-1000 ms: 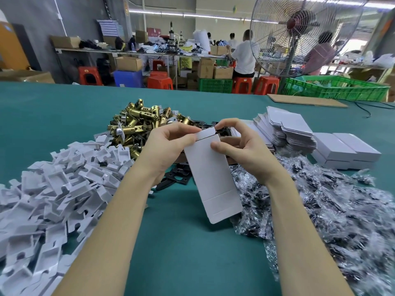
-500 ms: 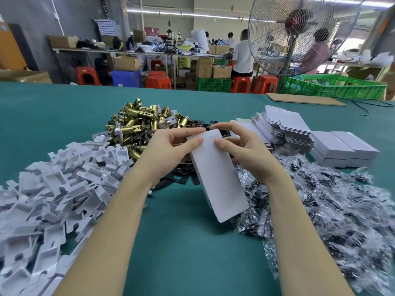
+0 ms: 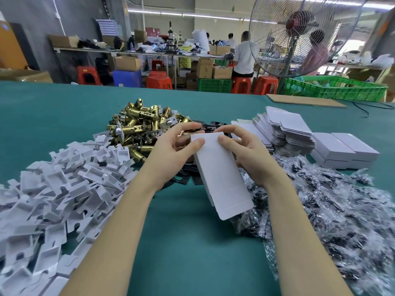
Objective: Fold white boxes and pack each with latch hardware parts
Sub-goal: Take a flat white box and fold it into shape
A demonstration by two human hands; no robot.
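I hold a white box [image 3: 222, 176] above the green table, its far end up between my hands and its open near flap pointing toward me. My left hand [image 3: 171, 150] pinches the box's top left corner with thumb on the face. My right hand [image 3: 245, 152] grips the top right corner, fingers curled over the far end. Behind my hands lies a heap of brass latches [image 3: 141, 124] and some black plates [image 3: 186, 178]. Flat white box blanks [image 3: 286, 127] are stacked at the right, with folded white boxes [image 3: 344, 150] beside them.
A big pile of white paper inserts [image 3: 57, 189] covers the left of the table. Clear bags of dark screws [image 3: 333, 210] spread over the right. A standing fan [image 3: 299, 35], a green crate [image 3: 335, 90] and people at benches are beyond the table's far edge.
The top flap that stuck up a second ago is now folded down and the box's far end looks closed. Both hands and the box shifted slightly right, the box tilting more.
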